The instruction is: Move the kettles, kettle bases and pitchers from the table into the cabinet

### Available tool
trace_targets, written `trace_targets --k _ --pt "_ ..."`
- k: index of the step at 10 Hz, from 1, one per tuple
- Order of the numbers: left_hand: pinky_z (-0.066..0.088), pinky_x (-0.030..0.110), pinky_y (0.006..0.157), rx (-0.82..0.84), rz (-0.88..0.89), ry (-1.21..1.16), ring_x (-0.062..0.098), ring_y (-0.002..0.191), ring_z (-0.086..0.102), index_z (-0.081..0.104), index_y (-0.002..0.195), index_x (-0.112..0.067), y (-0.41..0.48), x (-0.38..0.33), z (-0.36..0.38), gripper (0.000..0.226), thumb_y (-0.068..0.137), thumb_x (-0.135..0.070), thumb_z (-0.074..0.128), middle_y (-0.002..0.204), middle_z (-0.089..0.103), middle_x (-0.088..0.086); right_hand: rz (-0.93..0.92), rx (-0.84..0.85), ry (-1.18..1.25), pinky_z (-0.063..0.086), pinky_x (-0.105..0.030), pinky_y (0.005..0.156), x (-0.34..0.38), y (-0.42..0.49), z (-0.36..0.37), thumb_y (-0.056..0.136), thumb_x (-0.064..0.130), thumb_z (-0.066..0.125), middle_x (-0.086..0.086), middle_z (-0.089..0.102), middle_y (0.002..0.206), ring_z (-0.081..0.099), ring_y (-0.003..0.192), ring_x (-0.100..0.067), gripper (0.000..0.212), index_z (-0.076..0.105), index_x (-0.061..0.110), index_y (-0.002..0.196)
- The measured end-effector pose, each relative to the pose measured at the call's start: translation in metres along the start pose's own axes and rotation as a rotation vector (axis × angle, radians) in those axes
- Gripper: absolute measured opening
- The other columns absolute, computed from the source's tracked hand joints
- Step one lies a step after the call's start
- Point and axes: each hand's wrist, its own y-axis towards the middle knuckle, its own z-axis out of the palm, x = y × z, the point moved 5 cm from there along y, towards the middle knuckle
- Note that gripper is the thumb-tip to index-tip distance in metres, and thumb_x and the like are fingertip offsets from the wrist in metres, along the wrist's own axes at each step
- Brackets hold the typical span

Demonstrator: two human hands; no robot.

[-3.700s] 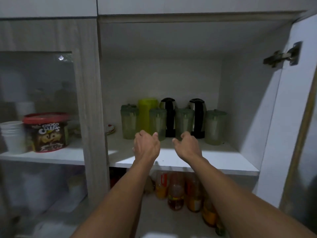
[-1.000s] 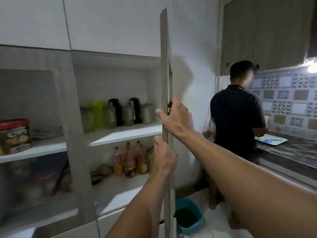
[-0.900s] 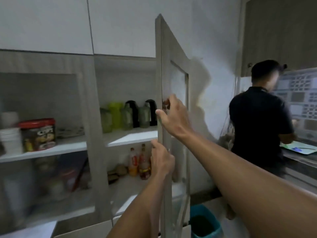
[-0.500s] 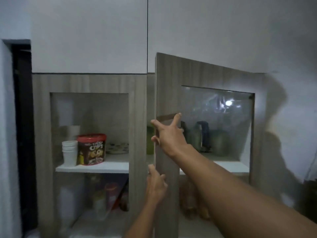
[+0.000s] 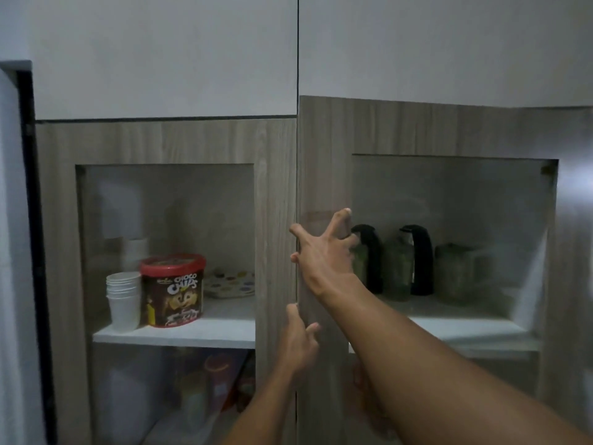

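While left hand (image 5: 300, 345) and right hand (image 5: 324, 255) touch its edge, door (image 5: 417, 130) stands ajar.

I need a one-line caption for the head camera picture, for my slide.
Left hand and right hand touch the glass-fronted cabinet door; kettles and pitchers stand on the shelf behind it.

Grey-brown woodgrain cabinet door (image 5: 324, 155); black-handled kettles (image 5: 420, 261); green translucent pitchers (image 5: 454, 273); red-lidded brown cereal tub (image 5: 173, 290); white cup stack (image 5: 123, 300); polka-dot plate (image 5: 229, 282).
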Motion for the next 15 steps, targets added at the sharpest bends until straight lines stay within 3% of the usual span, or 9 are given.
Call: trace_targets --k 2,3,4,5,9,12,13,14,15 --pt "0.042 0.024 0.075 -0.030 0.002 -0.022 0.020 0.103 0.058 0.043 0.127 -0.009 0.027 0.004 -0.002 0.033 0.096 -0.010 0.055 0.112 0.058 0.004 0.050 -0.021 0.050 0.041 -0.054 0.099 0.000 0.018 0.011 0.096 0.031 0.058 -0.020 -0.016 0.153 0.024 0.128 -0.052 0.046 0.037 0.050 0.132" --pt "0.047 0.024 0.076 -0.117 -0.003 0.014 0.017 0.102 0.055 0.041 0.127 -0.011 0.031 -0.003 -0.007 0.046 0.089 -0.009 0.066 0.121 0.055 0.006 0.045 -0.068 0.110 0.044 -0.057 0.100 0.000 0.024 0.013 0.091 0.034 0.065 -0.020 -0.010 0.152 0.029 0.128 -0.050 0.076 0.013 0.062 0.140" --pt "0.045 0.030 0.095 -0.266 0.043 0.130 0.022 0.116 0.047 0.038 0.129 -0.011 0.040 -0.008 -0.013 0.065 0.079 -0.012 0.079 0.130 0.044 0.008 0.061 -0.104 0.141 0.044 -0.060 0.099 -0.005 0.033 0.018 0.089 0.032 0.068 -0.020 -0.008 0.155 0.032 0.130 -0.050 0.098 -0.009 0.060 0.142" --pt "0.039 0.023 0.084 -0.296 0.039 0.171 0.016 0.107 0.044 0.037 0.124 -0.013 0.053 -0.008 -0.013 0.065 0.076 -0.015 0.081 0.128 0.042 0.008 0.068 -0.092 0.059 0.044 -0.057 0.100 -0.012 0.044 0.027 0.088 0.020 0.070 -0.020 -0.010 0.155 0.034 0.128 -0.047 0.106 -0.012 0.051 0.148" --pt "0.035 0.021 0.078 -0.461 0.055 0.298 0.018 0.106 0.042 0.044 0.115 -0.017 0.089 0.005 0.014 0.053 0.076 -0.015 0.079 0.123 0.040 0.006 0.050 -0.146 -0.005 0.047 -0.056 0.098 -0.025 0.087 0.054 0.084 0.012 0.072 -0.024 -0.007 0.153 0.029 0.131 -0.051 0.114 -0.014 0.048 0.148" --pt "0.041 0.028 0.094 -0.275 0.060 0.333 0.024 0.114 0.043 0.039 0.120 -0.012 0.095 -0.002 0.001 0.054 0.081 -0.018 0.076 0.129 0.034 0.009 0.005 -0.087 -0.065 0.048 -0.048 0.097 -0.027 0.080 0.048 0.090 0.007 0.065 -0.023 0.000 0.152 0.035 0.125 -0.043 0.108 -0.015 0.047 0.151" --pt "0.042 0.028 0.093 -0.119 0.029 0.327 0.024 0.115 0.045 0.036 0.124 -0.012 0.092 -0.006 -0.004 0.057 0.083 -0.020 0.076 0.131 0.031 0.010 0.018 -0.001 0.013 0.048 -0.049 0.099 -0.033 0.073 0.035 0.093 0.018 0.063 -0.019 0.007 0.154 0.042 0.126 -0.040 0.091 0.002 0.047 0.153" --pt "0.046 0.030 0.097 0.004 0.039 0.317 0.023 0.113 0.049 0.035 0.126 -0.013 0.072 -0.011 -0.009 0.055 0.087 -0.022 0.072 0.132 0.031 0.009 0.016 -0.061 0.005 0.047 -0.049 0.099 -0.038 0.051 0.021 0.095 0.031 0.060 -0.016 0.036 0.146 0.046 0.126 -0.037 0.053 0.042 0.029 0.145" --pt "0.048 0.035 0.102 0.045 0.015 0.336 0.022 0.117 0.049 0.034 0.132 -0.013 0.037 -0.010 -0.026 0.054 0.090 -0.020 0.068 0.139 0.031 0.010 -0.082 -0.158 0.022 0.049 -0.037 0.087 -0.033 0.021 0.003 0.096 0.026 0.058 -0.011 0.059 0.126 0.057 0.112 -0.029 0.025 0.067 0.018 0.118"
